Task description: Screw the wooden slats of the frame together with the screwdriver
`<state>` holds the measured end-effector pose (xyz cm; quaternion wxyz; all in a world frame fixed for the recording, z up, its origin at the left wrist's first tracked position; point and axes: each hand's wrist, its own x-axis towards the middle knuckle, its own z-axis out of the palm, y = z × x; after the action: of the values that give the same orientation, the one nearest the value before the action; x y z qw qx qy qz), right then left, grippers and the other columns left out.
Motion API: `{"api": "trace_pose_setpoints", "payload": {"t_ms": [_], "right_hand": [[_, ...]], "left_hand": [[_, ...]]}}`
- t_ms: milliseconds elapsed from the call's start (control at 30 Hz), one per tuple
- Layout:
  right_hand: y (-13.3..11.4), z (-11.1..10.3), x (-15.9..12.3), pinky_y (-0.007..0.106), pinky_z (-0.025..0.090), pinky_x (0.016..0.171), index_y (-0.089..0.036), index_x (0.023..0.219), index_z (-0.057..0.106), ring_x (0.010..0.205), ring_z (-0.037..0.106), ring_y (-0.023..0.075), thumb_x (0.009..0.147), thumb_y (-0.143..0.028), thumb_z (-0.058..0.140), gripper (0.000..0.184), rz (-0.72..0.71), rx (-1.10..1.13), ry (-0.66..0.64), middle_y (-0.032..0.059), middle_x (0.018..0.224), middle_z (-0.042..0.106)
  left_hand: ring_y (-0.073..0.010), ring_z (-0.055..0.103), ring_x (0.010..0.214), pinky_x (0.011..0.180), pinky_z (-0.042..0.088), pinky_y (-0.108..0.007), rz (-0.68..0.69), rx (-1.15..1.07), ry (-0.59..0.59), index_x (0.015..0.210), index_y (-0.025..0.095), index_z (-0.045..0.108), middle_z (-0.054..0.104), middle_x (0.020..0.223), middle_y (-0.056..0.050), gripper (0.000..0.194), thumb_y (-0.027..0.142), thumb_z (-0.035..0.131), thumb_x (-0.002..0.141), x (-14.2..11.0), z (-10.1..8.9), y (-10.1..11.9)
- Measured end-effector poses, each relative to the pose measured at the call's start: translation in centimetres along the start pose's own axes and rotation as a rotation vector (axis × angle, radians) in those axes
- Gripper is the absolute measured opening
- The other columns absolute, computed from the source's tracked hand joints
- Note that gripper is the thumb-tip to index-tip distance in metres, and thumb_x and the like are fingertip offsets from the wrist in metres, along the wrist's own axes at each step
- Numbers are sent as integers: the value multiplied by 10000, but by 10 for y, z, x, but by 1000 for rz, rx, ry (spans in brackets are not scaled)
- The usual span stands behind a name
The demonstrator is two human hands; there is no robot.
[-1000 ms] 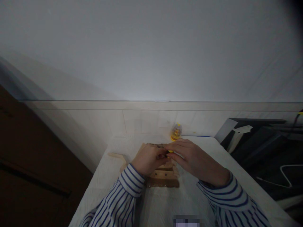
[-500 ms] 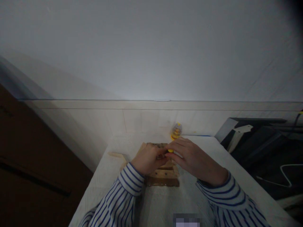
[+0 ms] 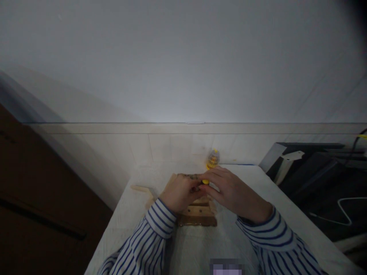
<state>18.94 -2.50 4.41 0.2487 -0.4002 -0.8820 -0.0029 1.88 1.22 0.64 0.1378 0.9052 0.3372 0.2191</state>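
My right hand [image 3: 229,191] pinches the yellow end of what looks like a small screwdriver [image 3: 205,182] between thumb and fingertips. Its dark shaft points left, toward my left hand [image 3: 182,192], whose curled fingers and thumb close over a spot I cannot see into. Both hands are over a small brown wooden assembly [image 3: 197,220], with dark screw heads or holes along a lighter strip. Printed marks show at its far edge, and its middle is hidden by my hands.
A clear-domed case with a yellow base [image 3: 213,159] stands by the wall, behind my right hand. On the left lies an angled pale wooden piece [image 3: 141,188]. The white-covered table [image 3: 120,221] has dark equipment [image 3: 318,179] to its right and a brown cabinet [image 3: 43,191] to its left.
The yellow end shows a little more between my right fingertips and seems to have turned slightly. Both hands stay in nearly the same place over the wooden assembly.
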Motion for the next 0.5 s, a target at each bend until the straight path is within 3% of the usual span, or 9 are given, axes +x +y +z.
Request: {"api": "trace_pose_setpoints", "payload": {"t_ms": [200,500], "right_hand": [[1,-2,-3,395,432,895,-166,1121,536,1012,547,200,826,-199,519,297,-16,81,25,85,1074,621],[4,-2,-3,353,425,884,-168,990,597,973,559,171,841,-125,483,193,-28,111,-26,58,1009,648]], "left_hand": [[-151,564,692,651,390,-239,-4,-3,-14,771,178,629,627,730,-27,239,380,514,830,-2,-1,-2],[-142,554,651,614,376,-228,3,12,-34,807,182,631,618,696,-21,218,369,521,829,-3,0,-3]]}}
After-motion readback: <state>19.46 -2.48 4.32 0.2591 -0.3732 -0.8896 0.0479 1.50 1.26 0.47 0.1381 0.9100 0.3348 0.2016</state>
